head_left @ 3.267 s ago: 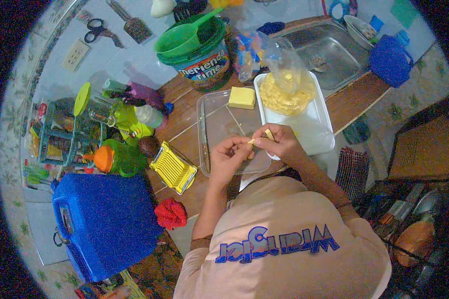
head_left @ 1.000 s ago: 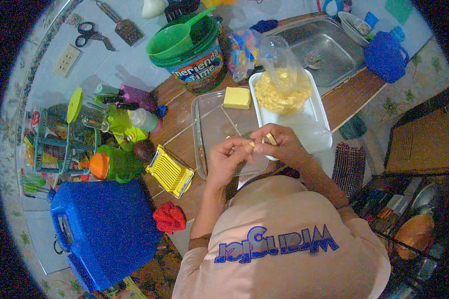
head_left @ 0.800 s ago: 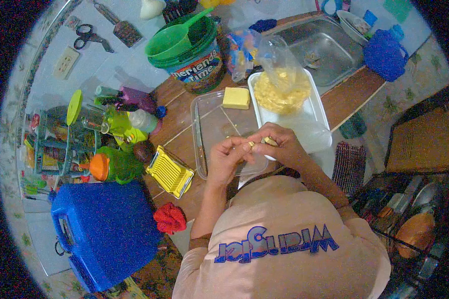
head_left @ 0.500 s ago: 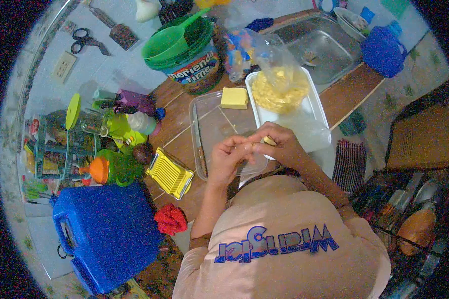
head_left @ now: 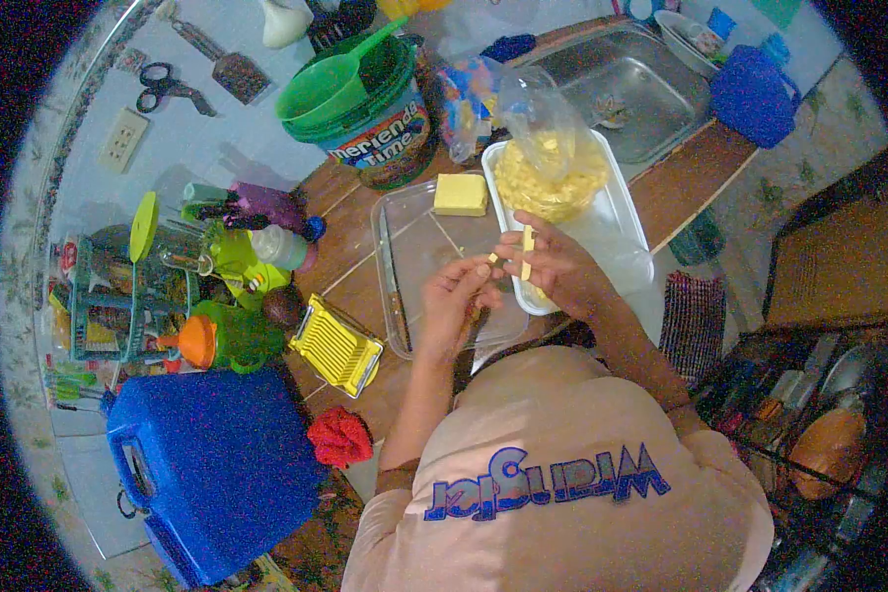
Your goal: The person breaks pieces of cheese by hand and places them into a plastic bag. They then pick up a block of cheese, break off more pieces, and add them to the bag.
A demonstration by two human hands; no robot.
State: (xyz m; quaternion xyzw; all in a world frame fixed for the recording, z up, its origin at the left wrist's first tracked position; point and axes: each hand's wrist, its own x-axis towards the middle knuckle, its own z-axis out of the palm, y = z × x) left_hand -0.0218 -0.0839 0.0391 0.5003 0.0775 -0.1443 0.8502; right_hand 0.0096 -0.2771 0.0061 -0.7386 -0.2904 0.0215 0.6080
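My left hand [head_left: 454, 296] pinches a small piece of cheese [head_left: 493, 259] between thumb and fingertips. Close beside it, my right hand [head_left: 565, 274] grips a pale yellow cheese stick [head_left: 528, 253] in its fingers, over the near-left edge of a white tray [head_left: 633, 237]. A plastic bag of yellow pieces [head_left: 551, 180] rests in that tray. Below my hands lies a shallow clear plastic container [head_left: 429, 252]. It holds a yellow cheese block [head_left: 460, 194] at its far end and a knife [head_left: 393, 271] along its left side.
A yellow slicer [head_left: 335, 345] and a red cloth [head_left: 339, 436] lie to the left, near a large blue jug [head_left: 217, 464]. Behind stand a green-rimmed bucket [head_left: 380, 138] and a metal sink [head_left: 651, 89]. A rack of utensils [head_left: 799, 414] is at right.
My hands, close together before, have drawn slightly apart. The cheese stick now stands up in my right fingers, and a small piece shows at my left fingertips.
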